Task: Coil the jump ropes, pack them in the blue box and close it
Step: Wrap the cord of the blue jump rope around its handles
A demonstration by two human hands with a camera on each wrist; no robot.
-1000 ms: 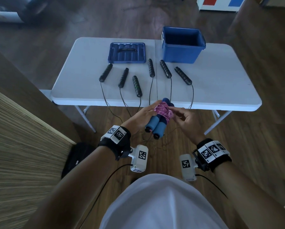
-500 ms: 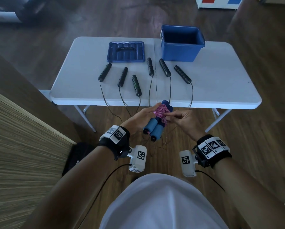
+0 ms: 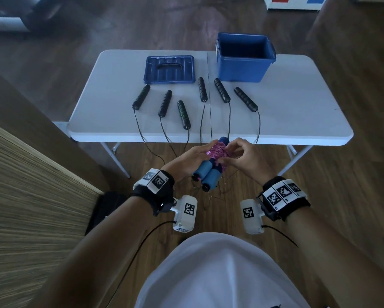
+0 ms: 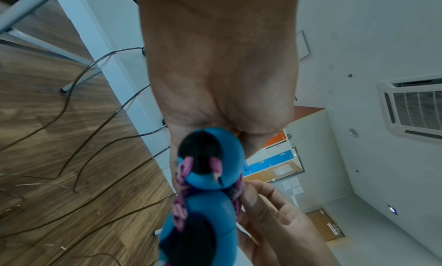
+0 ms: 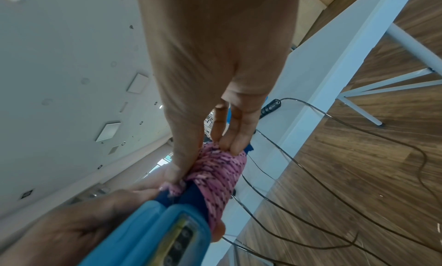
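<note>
L hand (image 3: 187,156) grips pink-wrapped blue handles (image 3: 205,174); R hand (image 3: 242,160) pinches the wrap. Blue box (image 3: 244,67) open, lid (image 3: 169,69) beside it, black ropes (image 3: 183,114) near it uncoiled.

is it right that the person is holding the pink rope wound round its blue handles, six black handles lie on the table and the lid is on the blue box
Not quite: the lid is off, lying flat on the table left of the open blue box, as the head view shows. The rest holds: both the left hand and right hand hold the pink rope wound round its blue handles, and six black handles lie on the table.
</note>
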